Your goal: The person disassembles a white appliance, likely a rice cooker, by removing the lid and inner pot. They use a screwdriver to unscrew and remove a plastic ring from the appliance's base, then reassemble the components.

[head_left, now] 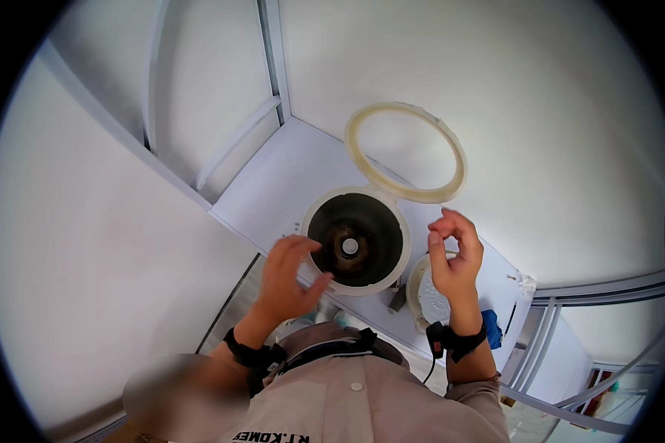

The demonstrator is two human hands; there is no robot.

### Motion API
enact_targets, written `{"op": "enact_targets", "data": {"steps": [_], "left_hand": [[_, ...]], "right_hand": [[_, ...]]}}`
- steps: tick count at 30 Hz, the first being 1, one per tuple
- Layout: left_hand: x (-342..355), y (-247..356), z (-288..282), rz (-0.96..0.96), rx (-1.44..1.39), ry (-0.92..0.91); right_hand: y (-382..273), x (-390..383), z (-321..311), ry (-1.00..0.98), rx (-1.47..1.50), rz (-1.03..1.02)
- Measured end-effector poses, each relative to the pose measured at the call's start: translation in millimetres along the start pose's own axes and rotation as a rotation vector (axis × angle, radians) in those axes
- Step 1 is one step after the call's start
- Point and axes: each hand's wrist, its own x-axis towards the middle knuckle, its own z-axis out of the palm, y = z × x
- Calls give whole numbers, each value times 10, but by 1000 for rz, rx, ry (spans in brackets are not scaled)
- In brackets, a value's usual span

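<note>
A rice cooker body [318, 210] stands on the table with its dark inside facing up. At the bottom of it, a round metal sensor [349, 246] sits amid brown stains. Its cream ring-shaped lid frame [353, 136] is swung up at the back, and the wall shows through it. My left hand [282, 284] is open at the cooker's near left rim, thumb and fingers apart; whether it touches is unclear. My right hand [459, 258] is raised right of the cooker, below the lid frame, fingers bent toward the thumb. Anything between those fingertips is too small to make out.
Under my right hand lies a round pale cover [430, 295] with a perforated middle. A dark grey cylindrical piece [397, 299] is beside it. Blue material [492, 328] and a crumpled white piece [526, 284] are at the right. Small dark bits [292, 230] lie left of the cooker.
</note>
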Motion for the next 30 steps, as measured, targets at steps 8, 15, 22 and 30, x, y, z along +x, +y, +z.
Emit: {"op": "enact_targets", "data": {"steps": [8,15,22,30], "left_hand": [[-356,-450,190,-514,-391,79],[-269,-346,112,-526,-308,-67],[-270,-422,25,-452,-383,-117],[-139,-332,-85,-240,-106,-221]], "right_hand": [[312,-875,-87,-328,-377,407],[503,-1330,251,-444,-701,447],[575,-1376,507,-527,-971,282],[738,-1427,648,-641,-984,122]]}}
